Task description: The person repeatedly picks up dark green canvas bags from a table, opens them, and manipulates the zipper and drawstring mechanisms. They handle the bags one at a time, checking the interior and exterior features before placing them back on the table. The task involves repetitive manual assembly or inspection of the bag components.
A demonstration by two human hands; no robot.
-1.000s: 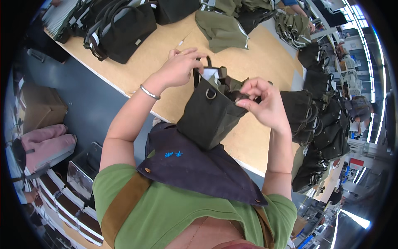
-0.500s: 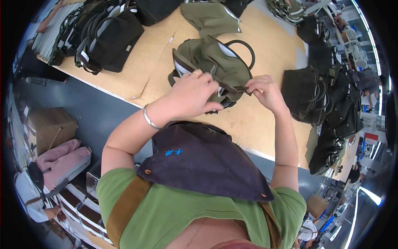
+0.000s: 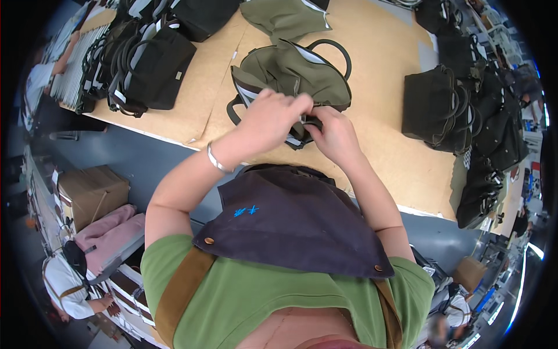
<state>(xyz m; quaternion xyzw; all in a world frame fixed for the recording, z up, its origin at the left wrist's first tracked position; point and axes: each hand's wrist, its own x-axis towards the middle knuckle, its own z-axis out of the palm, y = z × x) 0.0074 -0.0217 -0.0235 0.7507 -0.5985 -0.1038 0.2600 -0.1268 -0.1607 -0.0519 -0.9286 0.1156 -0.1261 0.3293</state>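
An olive green handbag lies on the tan work table, its mouth gaping and a pale lining edge showing. One dark green loop handle stands out at its far right, another at its near left. Over the near edge, my left hand is closed with fingertips bent together, slightly blurred. My right hand meets it there, thumb and fingers pinching the bag's near edge. A small bright bit shows between the fingertips, too small to name.
Black handbags crowd the table's left end, and more black bags line its right side. A flat olive green piece lies beyond. On the floor side at left are a cardboard box and pink bundles; a co-worker is below them.
My right hand has left the bag's right corner and moved left to meet my left hand. The left hand's spread fingers have closed.
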